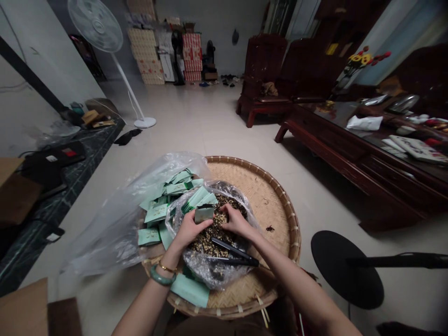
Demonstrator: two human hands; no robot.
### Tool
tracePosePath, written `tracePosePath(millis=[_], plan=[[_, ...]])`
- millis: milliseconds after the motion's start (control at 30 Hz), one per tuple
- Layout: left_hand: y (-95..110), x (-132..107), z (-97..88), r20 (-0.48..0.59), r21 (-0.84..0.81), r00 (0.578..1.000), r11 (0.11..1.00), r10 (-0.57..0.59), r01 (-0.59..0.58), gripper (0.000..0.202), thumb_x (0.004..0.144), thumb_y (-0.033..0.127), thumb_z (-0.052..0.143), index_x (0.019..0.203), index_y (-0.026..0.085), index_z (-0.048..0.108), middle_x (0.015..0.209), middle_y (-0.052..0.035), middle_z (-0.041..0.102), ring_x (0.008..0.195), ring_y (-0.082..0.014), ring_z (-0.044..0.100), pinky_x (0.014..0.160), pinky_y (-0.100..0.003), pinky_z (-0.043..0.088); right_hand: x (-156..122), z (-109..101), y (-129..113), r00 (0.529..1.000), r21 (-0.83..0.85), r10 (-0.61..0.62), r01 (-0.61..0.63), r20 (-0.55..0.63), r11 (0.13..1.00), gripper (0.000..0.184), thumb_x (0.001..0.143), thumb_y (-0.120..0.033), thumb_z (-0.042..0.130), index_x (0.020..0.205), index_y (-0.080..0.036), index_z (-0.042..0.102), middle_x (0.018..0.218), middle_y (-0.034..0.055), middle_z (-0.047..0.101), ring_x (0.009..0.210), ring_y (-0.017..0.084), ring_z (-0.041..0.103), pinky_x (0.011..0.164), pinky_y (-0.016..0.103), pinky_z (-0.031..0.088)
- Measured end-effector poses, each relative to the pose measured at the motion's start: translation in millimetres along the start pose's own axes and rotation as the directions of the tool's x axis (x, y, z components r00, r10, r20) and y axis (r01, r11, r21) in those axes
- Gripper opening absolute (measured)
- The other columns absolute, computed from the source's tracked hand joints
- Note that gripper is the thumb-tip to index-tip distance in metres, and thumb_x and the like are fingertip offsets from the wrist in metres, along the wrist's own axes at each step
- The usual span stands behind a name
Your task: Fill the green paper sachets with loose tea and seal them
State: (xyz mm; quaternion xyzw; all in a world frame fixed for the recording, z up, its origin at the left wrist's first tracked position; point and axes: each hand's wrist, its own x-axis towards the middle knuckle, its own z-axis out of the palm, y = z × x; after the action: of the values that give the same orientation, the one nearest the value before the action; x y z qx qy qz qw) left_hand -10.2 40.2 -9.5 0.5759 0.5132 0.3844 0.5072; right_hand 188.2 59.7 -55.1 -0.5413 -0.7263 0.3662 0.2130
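Observation:
In my left hand [192, 228] is a small green paper packet [204, 214], its dark mouth facing up, gripped between thumb and fingers. My right hand [236, 220] is just right of it, fingers curled together over a loose dried mix [205, 243] of dark and pale bits; what they pinch is hidden. That mix fills a clear plastic bag [213, 275]. Across the bag lies a black two-armed hinged tool [236, 252], resembling a hair straightener. More green packets [156, 213] are heaped left of the bag, and some stand bunched behind my left hand.
A round woven bamboo tray [276, 200] carries all this, with a large clear plastic sheet [108, 228] spilling off its left side. On the right are a black round stand base [346, 268] and a dark wooden table [336, 154]. A white fan [129, 88] stands further back.

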Motion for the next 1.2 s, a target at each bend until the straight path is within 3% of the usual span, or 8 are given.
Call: tracePosePath(millis=[100, 233, 300, 367, 533, 767, 900, 1200], plan=[[-2, 1, -1.1, 0.009, 0.017, 1.000, 1.000, -0.002, 0.002, 0.037, 0.065, 0.036, 0.075, 0.091, 0.011, 0.071, 0.095, -0.0110, 0.075, 0.087, -0.0244, 0.069, 0.085, -0.036, 0.052, -2, -5, 0, 0.991, 0.363, 0.133, -0.135, 0.031, 0.922, 0.042, 0.067, -0.018, 0.066, 0.105, -0.018, 0.050, 0.079, -0.0029, 0.059, 0.071, 0.014, 0.058, 0.066, 0.026, 0.047], [-7, 2, 0.2, -0.017, 0.060, 0.999, 0.998, 0.033, -0.032, 0.035, 0.065, 0.036, 0.074, 0.091, 0.012, 0.068, 0.090, -0.0078, 0.074, 0.083, -0.0224, 0.067, 0.080, -0.034, 0.052, -8, -16, -4, 0.939, 0.868, 0.266, -0.309, 0.216, 0.387, 0.044, 0.060, -0.027, 0.075, 0.100, -0.019, 0.058, 0.078, -0.0025, 0.063, 0.068, 0.011, 0.060, 0.069, 0.027, 0.051], [-10, 3, 2.3, -0.035, 0.089, 0.997, 0.994, 0.066, -0.063, 0.032, 0.065, 0.034, 0.073, 0.089, 0.013, 0.068, 0.087, -0.0059, 0.073, 0.080, -0.0212, 0.066, 0.078, -0.033, 0.052, -12, -25, -9, 0.934, 0.907, 0.273, -0.309, 0.232, 0.286, 0.046, 0.055, -0.024, 0.080, 0.097, -0.018, 0.062, 0.079, -0.0016, 0.065, 0.070, 0.011, 0.062, 0.070, 0.025, 0.051], [-13, 4, 4.8, -0.049, 0.114, 0.995, 0.990, 0.089, -0.083, 0.029, 0.065, 0.032, 0.073, 0.087, 0.013, 0.067, 0.084, -0.0044, 0.072, 0.079, -0.0205, 0.065, 0.077, -0.032, 0.051, -16, -37, -16, 0.943, 0.898, 0.252, -0.295, 0.218, 0.326, 0.050, 0.053, -0.020, 0.081, 0.099, -0.018, 0.064, 0.074, -0.0024, 0.066, 0.067, 0.011, 0.062, 0.065, 0.023, 0.049], [-15, 5, 9.9, -0.058, 0.151, 0.993, 0.984, 0.105, -0.095, 0.028, 0.066, 0.026, 0.073, 0.091, 0.015, 0.067, 0.088, -0.0049, 0.073, 0.083, -0.0215, 0.066, 0.080, -0.033, 0.050, -21, -69, -41, 0.986, 0.760, 0.155, -0.145, 0.059, 0.634, 0.037, 0.060, -0.020, 0.078, 0.096, -0.019, 0.068, 0.083, -0.0013, 0.069, 0.068, 0.010, 0.061, 0.068, 0.023, 0.048], [-11, 4, 11.9, 0.019, 0.254, 0.985, 0.952, 0.169, -0.169, 0.022, 0.070, 0.018, 0.067, 0.092, 0.018, 0.068, 0.087, -0.0019, 0.072, 0.081, -0.0193, 0.065, 0.077, -0.029, 0.049, -15, -84, -90, 0.992, 0.241, -0.127, 0.118, 0.022, 0.963, 0.026, 0.073, -0.010, 0.062, 0.096, -0.020, 0.070, 0.093, 0.0029, 0.072, 0.081, 0.017, 0.065, 0.073, 0.029, 0.049], [-11, 6, 11.9, 0.031, 0.280, 0.987, 0.946, 0.160, -0.163, 0.024, 0.070, 0.017, 0.066, 0.093, 0.016, 0.068, 0.086, -0.0028, 0.072, 0.080, -0.0200, 0.065, 0.075, -0.029, 0.048, -14, -82, -112, 0.959, -0.038, -0.266, 0.270, 0.094, 0.962, 0.030, 0.074, -0.001, 0.059, 0.095, -0.019, 0.071, 0.088, 0.0025, 0.073, 0.079, 0.016, 0.066, 0.072, 0.027, 0.048], [-15, 6, 12.6, 0.035, 0.264, 0.986, 0.950, 0.164, -0.167, 0.024, 0.068, 0.019, 0.070, 0.092, 0.016, 0.068, 0.085, -0.0021, 0.072, 0.077, -0.0202, 0.064, 0.070, -0.028, 0.048, -15, -74, -121, 0.928, -0.157, -0.359, 0.371, 0.102, 0.915, 0.024, 0.080, -0.003, 0.057, 0.091, -0.018, 0.071, 0.084, 0.0029, 0.073, 0.075, 0.015, 0.066, 0.067, 0.022, 0.045]])
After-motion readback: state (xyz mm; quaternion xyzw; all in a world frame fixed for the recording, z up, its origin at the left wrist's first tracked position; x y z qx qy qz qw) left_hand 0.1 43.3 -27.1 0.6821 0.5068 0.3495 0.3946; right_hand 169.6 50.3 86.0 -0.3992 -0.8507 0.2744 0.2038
